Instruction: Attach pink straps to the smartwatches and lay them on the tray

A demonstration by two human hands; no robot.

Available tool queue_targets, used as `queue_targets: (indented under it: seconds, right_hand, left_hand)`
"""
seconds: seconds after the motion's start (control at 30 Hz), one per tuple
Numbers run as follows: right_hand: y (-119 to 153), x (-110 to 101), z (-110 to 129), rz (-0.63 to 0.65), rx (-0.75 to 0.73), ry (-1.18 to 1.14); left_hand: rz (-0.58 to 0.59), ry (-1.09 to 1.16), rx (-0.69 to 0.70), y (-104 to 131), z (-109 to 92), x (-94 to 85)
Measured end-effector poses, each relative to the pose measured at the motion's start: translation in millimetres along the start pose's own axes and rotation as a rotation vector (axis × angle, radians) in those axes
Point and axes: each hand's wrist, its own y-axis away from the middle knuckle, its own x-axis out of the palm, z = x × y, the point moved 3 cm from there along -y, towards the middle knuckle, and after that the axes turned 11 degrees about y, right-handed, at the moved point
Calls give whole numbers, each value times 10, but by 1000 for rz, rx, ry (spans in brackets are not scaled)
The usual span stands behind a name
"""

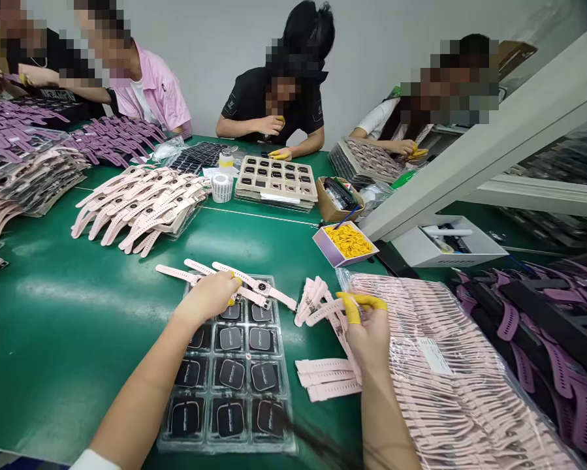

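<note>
My left hand [211, 297] reaches over the far end of a clear plastic tray [248, 356], its fingers closed on a watch with a pink strap [198, 265]. Part of that watch is hidden under the hand. Right beside it, another pink-strapped watch [262, 287] lies across the tray. Square black watch faces [232, 375] fill the nearer pockets. My right hand [369, 326] pinches a loose pink watch strap [325, 312] between thumb and fingers. Yellow finger cots cover fingertips on both hands. More pink straps [325, 375] lie on the table under and beside the right hand.
A bag of pink straps [435, 405] covers the right side, with purple straps [508, 320] beyond. Ahead stand a box of yellow finger cots [349, 241], a label roll [221, 187] and a stack of assembled watches [141, 202]. Co-workers sit across the table; a slanted white post [469, 150] rises at right.
</note>
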Motion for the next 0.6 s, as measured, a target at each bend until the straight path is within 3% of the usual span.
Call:
queue_targets:
  seconds: [0.13,0.2,0.3,0.4,0.5,0.6]
  right_hand:
    - [145,48,315,-21,132,-559]
    - [232,123,436,78,170,-706]
    - [379,278,520,280,285,-808]
    - [493,400,542,430,364,-878]
    - [549,457,568,562,413,-985]
    - [571,464,586,634,420,-1002]
  left_hand:
    - [-57,-10,34,44,-123,-40]
    - [-33,-48,106,52,-292,19]
    - [26,-137,123,-1,-582,248]
    - [6,-168,81,-58,-769,444]
    - [-14,-178,95,-68,-795,496]
    - [-3,-169,161,-93,-691,468]
